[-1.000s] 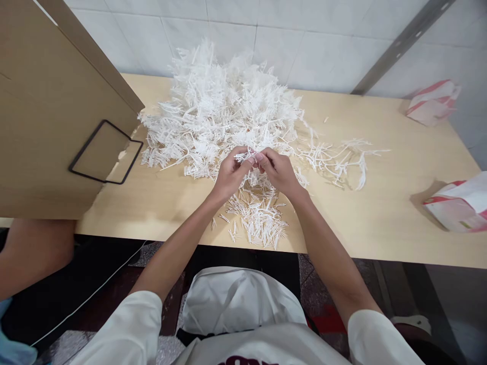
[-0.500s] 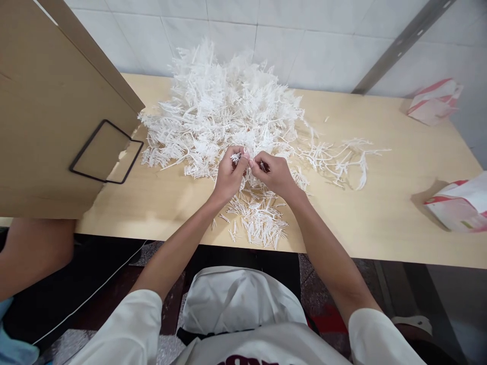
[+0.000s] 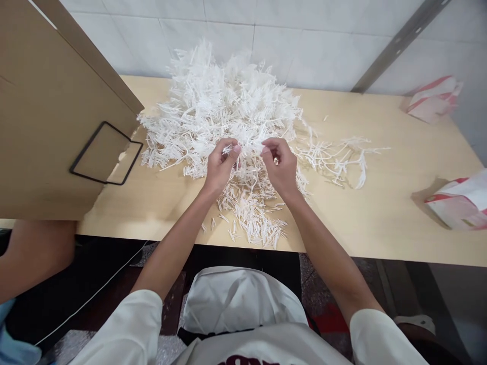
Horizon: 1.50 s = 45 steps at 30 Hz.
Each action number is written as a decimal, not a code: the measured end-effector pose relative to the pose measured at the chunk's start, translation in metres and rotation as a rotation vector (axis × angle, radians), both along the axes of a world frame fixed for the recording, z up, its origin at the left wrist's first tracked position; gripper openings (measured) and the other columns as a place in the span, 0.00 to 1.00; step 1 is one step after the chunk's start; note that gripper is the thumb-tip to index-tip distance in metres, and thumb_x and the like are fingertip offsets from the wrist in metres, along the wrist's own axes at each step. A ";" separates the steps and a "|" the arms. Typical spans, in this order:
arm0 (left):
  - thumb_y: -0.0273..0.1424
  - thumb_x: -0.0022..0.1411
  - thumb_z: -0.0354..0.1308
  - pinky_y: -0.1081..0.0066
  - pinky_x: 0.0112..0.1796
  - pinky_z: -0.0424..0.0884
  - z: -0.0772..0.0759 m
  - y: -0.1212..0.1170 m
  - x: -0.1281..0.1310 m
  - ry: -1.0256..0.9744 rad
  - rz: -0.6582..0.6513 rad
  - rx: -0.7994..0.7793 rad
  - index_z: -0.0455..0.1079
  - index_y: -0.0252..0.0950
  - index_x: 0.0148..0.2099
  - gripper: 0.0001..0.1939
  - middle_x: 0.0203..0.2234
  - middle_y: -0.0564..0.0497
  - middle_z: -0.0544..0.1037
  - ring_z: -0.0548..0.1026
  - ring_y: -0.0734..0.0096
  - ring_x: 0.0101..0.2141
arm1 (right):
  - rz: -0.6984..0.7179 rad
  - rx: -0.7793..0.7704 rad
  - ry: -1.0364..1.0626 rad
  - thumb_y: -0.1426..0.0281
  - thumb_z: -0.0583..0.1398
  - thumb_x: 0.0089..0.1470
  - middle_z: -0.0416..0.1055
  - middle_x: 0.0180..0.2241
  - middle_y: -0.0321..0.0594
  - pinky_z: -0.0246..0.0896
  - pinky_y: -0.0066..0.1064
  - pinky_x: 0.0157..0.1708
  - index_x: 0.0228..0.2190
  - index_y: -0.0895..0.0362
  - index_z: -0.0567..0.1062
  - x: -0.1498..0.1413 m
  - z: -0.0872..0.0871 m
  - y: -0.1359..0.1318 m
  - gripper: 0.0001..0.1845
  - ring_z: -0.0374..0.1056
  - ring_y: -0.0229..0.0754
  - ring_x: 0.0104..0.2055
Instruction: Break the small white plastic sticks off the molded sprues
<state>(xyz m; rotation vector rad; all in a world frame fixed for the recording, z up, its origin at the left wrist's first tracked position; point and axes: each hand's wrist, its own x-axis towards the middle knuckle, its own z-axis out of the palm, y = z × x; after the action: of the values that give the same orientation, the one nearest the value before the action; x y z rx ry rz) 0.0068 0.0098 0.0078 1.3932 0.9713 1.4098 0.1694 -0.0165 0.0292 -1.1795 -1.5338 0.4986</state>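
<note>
Left hand (image 3: 221,165) pinches a white sprig (image 3: 227,149) | right hand (image 3: 281,165) curled apart, contents unclear | likely best: firm left pinch, short right-hand plucks above the loose white pieces (image 3: 262,225)

Bright tabletop (image 3: 380,218), soft shadows, dim floor (image 3: 314,279)

The left hand (image 3: 221,163) grips white sprigs (image 3: 227,149); the right hand (image 3: 282,163) curls at its 3 o'clock. Around both, a white pile (image 3: 224,106) spreads at 12, a striped bag (image 3: 433,101) sits at 2, loose bits (image 3: 262,223) at 6, cardboard (image 3: 57,111) at 9.
</note>
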 end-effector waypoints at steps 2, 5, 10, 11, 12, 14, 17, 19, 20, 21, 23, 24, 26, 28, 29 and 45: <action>0.48 0.60 0.60 0.77 0.23 0.63 0.001 -0.003 0.003 0.007 -0.010 0.012 0.67 0.41 0.40 0.16 0.33 0.54 0.71 0.67 0.83 0.22 | 0.018 0.047 -0.063 0.52 0.53 0.61 0.73 0.38 0.39 0.61 0.37 0.46 0.37 0.51 0.73 0.003 -0.001 0.006 0.17 0.68 0.42 0.43; 0.48 0.60 0.60 0.76 0.23 0.63 0.001 -0.005 0.004 0.008 -0.054 0.002 0.67 0.41 0.39 0.17 0.31 0.55 0.70 0.67 0.82 0.22 | 0.116 0.068 -0.224 0.53 0.54 0.61 0.73 0.43 0.40 0.57 0.40 0.53 0.37 0.51 0.73 0.004 -0.004 0.009 0.17 0.67 0.44 0.49; 0.49 0.62 0.57 0.75 0.24 0.61 0.003 -0.007 0.003 0.061 -0.133 0.026 0.64 0.39 0.36 0.18 0.24 0.56 0.66 0.65 0.79 0.22 | 0.208 0.125 -0.412 0.58 0.53 0.63 0.72 0.40 0.41 0.58 0.38 0.47 0.33 0.53 0.71 0.001 -0.013 0.008 0.14 0.67 0.42 0.45; 0.49 0.62 0.56 0.74 0.24 0.61 0.003 -0.007 0.003 0.080 -0.131 0.047 0.63 0.39 0.36 0.18 0.24 0.56 0.66 0.64 0.79 0.22 | 0.205 0.152 -0.431 0.59 0.52 0.64 0.71 0.39 0.41 0.58 0.38 0.47 0.32 0.53 0.70 0.001 -0.014 0.008 0.13 0.66 0.42 0.44; 0.49 0.63 0.56 0.74 0.25 0.60 0.003 -0.008 0.004 0.097 -0.128 0.063 0.63 0.39 0.35 0.18 0.25 0.55 0.66 0.64 0.79 0.23 | 0.196 0.182 -0.443 0.61 0.52 0.64 0.71 0.39 0.40 0.58 0.38 0.46 0.31 0.53 0.69 0.000 -0.014 0.008 0.13 0.66 0.42 0.43; 0.49 0.64 0.54 0.73 0.26 0.60 0.000 -0.009 0.007 0.116 -0.108 0.072 0.61 0.39 0.34 0.18 0.25 0.55 0.65 0.63 0.78 0.23 | 0.165 0.253 -0.461 0.64 0.52 0.63 0.69 0.37 0.41 0.59 0.39 0.44 0.31 0.53 0.69 -0.001 -0.015 0.007 0.10 0.65 0.42 0.41; 0.51 0.63 0.53 0.73 0.26 0.60 -0.006 -0.010 0.014 0.106 -0.071 0.059 0.60 0.39 0.34 0.20 0.24 0.55 0.65 0.62 0.77 0.24 | 0.082 0.361 -0.523 0.69 0.52 0.60 0.69 0.34 0.41 0.59 0.40 0.41 0.29 0.53 0.67 -0.003 -0.018 0.006 0.08 0.63 0.43 0.38; 0.52 0.63 0.54 0.74 0.25 0.60 -0.010 -0.008 0.015 0.091 -0.075 0.052 0.61 0.39 0.34 0.21 0.23 0.55 0.64 0.62 0.77 0.24 | 0.035 0.382 -0.560 0.69 0.52 0.59 0.68 0.32 0.41 0.58 0.40 0.39 0.27 0.53 0.65 -0.003 -0.021 0.005 0.08 0.62 0.44 0.35; 0.52 0.63 0.53 0.74 0.24 0.59 -0.012 -0.005 0.013 0.073 -0.066 0.041 0.61 0.39 0.34 0.20 0.22 0.56 0.64 0.62 0.77 0.23 | 0.021 0.385 -0.545 0.69 0.51 0.59 0.67 0.30 0.41 0.58 0.41 0.38 0.26 0.53 0.64 -0.003 -0.022 0.003 0.09 0.61 0.44 0.34; 0.52 0.63 0.54 0.74 0.23 0.59 -0.013 -0.001 0.010 0.059 -0.061 0.033 0.61 0.39 0.34 0.20 0.21 0.56 0.63 0.61 0.78 0.22 | 0.014 0.388 -0.505 0.67 0.51 0.59 0.65 0.29 0.41 0.58 0.41 0.37 0.25 0.53 0.63 -0.002 -0.024 0.002 0.11 0.61 0.44 0.33; 0.53 0.64 0.51 0.75 0.21 0.57 -0.014 0.009 0.001 -0.027 0.079 0.011 0.61 0.40 0.36 0.20 0.20 0.58 0.60 0.60 0.80 0.19 | 0.009 0.395 -0.377 0.64 0.49 0.61 0.62 0.26 0.40 0.59 0.42 0.36 0.24 0.53 0.62 -0.001 -0.025 -0.001 0.14 0.60 0.43 0.31; 0.53 0.64 0.51 0.76 0.21 0.57 -0.014 0.013 -0.005 -0.042 0.147 0.026 0.61 0.40 0.35 0.21 0.19 0.58 0.59 0.59 0.80 0.19 | 0.005 0.396 -0.311 0.63 0.49 0.61 0.61 0.26 0.39 0.59 0.43 0.37 0.24 0.52 0.62 -0.001 -0.024 -0.002 0.15 0.60 0.43 0.31; 0.53 0.62 0.54 0.77 0.20 0.57 -0.014 0.020 -0.013 0.004 0.172 0.061 0.61 0.40 0.35 0.21 0.19 0.59 0.59 0.58 0.81 0.18 | -0.008 0.372 -0.212 0.63 0.48 0.62 0.62 0.27 0.39 0.60 0.42 0.37 0.25 0.53 0.64 -0.002 -0.023 -0.003 0.15 0.61 0.43 0.32; 0.52 0.61 0.56 0.77 0.20 0.58 -0.012 0.020 -0.014 0.073 0.100 0.072 0.62 0.40 0.36 0.20 0.20 0.58 0.59 0.59 0.82 0.18 | -0.003 0.299 -0.155 0.65 0.48 0.63 0.65 0.30 0.38 0.61 0.39 0.37 0.30 0.53 0.67 -0.004 -0.021 -0.001 0.12 0.62 0.40 0.33; 0.51 0.62 0.56 0.77 0.20 0.58 -0.010 0.018 -0.012 0.101 0.062 0.076 0.63 0.40 0.37 0.19 0.21 0.58 0.60 0.59 0.81 0.19 | 0.015 0.245 -0.139 0.66 0.49 0.63 0.67 0.32 0.37 0.61 0.37 0.36 0.33 0.53 0.69 -0.005 -0.020 0.000 0.11 0.63 0.39 0.33; 0.52 0.64 0.51 0.73 0.24 0.60 0.001 0.003 -0.003 0.282 -0.122 0.188 0.62 0.39 0.36 0.20 0.24 0.55 0.65 0.61 0.78 0.22 | 0.282 0.034 -0.349 0.58 0.51 0.65 0.61 0.29 0.34 0.54 0.29 0.33 0.31 0.54 0.65 -0.004 -0.011 0.006 0.15 0.59 0.35 0.32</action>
<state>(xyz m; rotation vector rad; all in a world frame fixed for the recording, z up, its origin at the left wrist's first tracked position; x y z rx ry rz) 0.0041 0.0130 0.0091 1.7971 0.9293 1.2603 0.1656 -0.0101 0.0183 -1.0677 -2.0177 0.4654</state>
